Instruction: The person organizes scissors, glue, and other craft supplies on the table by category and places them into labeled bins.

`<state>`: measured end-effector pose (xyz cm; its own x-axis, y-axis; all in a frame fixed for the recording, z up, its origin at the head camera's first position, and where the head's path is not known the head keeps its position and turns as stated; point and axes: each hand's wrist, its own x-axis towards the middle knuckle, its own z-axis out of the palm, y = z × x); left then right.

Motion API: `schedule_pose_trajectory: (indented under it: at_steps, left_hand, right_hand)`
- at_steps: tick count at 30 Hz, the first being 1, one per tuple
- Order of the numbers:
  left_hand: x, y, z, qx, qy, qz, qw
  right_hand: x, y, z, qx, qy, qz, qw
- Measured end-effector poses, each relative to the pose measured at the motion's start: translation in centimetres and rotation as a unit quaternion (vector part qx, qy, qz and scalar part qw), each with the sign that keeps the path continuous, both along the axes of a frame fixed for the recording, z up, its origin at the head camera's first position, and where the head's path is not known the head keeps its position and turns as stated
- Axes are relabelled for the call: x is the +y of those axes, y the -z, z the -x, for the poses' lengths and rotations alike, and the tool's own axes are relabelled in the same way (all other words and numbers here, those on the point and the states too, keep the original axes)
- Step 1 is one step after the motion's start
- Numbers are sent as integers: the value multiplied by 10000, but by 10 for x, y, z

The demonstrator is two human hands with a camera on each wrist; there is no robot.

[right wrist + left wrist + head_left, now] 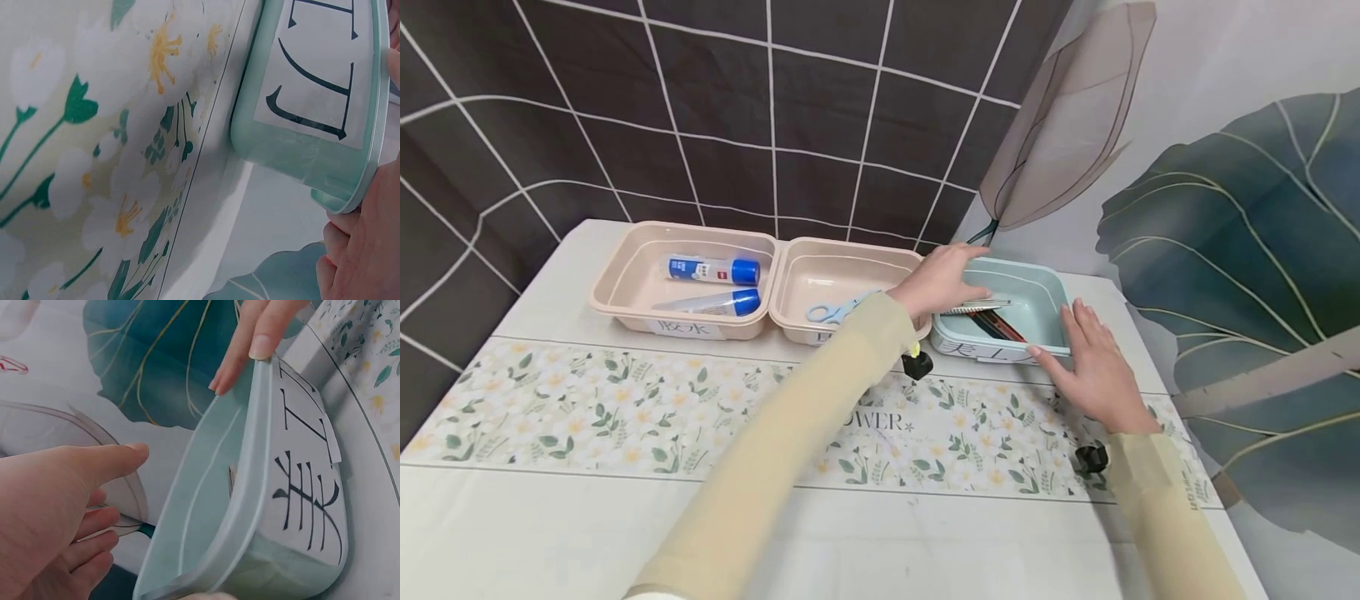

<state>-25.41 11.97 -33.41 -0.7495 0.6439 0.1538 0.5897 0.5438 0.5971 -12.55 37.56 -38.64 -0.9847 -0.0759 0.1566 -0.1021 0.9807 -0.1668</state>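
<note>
A light green plastic bin [1037,287] with a white label on its front stands at the right end of a row of three bins. In it lie a black and red box cutter [996,325] and slim silver items [977,306]. My left hand [940,283] is at the bin's left end, thumb out and fingers reaching past the rim; the left wrist view shows nothing in its grasp. My right hand [1093,371] lies along the right end, thumb touching the front rim at the corner and fingers extended.
A pink bin [606,283] on the left holds two blue-capped glue bottles [711,270]. The middle pink bin [790,275] holds light blue scissors [824,315], partly behind my left sleeve. A flower-patterned strip [647,417] crosses the white table [925,542]. A dark gridded backdrop [715,100] rises behind.
</note>
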Motion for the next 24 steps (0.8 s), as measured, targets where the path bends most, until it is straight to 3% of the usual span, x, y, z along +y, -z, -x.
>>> schedule_pose_trajectory:
  at_steps: [9,16,24]
  left_hand:
    - [-26,-9,-5,86,-88,-444,9989]
    - [-52,-11,-18,-118,-169,-940,9954]
    - [-73,-3,-34,92,-367,-743,9965]
  right_hand:
    - [-1,0,0,37,11,-1,10000]
    - [-1,1,-1,43,-5,-20,10000]
    - [-1,0,-1,32,-21,9,10000]
